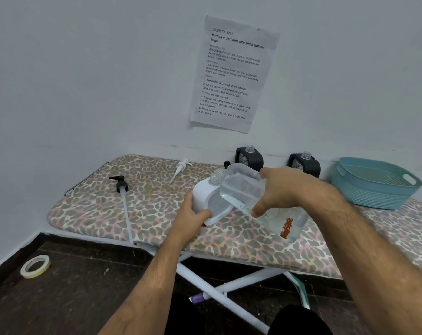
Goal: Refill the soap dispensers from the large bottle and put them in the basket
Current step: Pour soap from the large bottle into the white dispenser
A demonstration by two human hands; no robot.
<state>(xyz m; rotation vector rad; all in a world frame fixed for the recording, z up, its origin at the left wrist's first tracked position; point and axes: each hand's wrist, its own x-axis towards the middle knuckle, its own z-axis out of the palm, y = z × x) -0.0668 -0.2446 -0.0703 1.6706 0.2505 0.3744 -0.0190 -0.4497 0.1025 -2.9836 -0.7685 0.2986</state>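
My right hand (pixel 281 189) grips the large clear bottle (pixel 243 189), tipped on its side with its mouth against the open neck of a white soap dispenser (pixel 204 192). My left hand (pixel 193 215) holds that white dispenser at its lower left side on the ironing board (pixel 108 209). Two black dispensers (pixel 249 158) (pixel 304 163) with open clear necks stand at the back by the wall. A black pump head (pixel 120 183) with a long tube and a white pump head (pixel 181 166) lie on the board to the left. The teal basket (pixel 376 183) sits at the right.
A printed sheet (pixel 231 73) is taped to the wall above the board. On the dark floor lie a roll of tape (pixel 35 265) at the left and a purple-tipped item (pixel 198 298) under the board's white legs (pixel 219 293).
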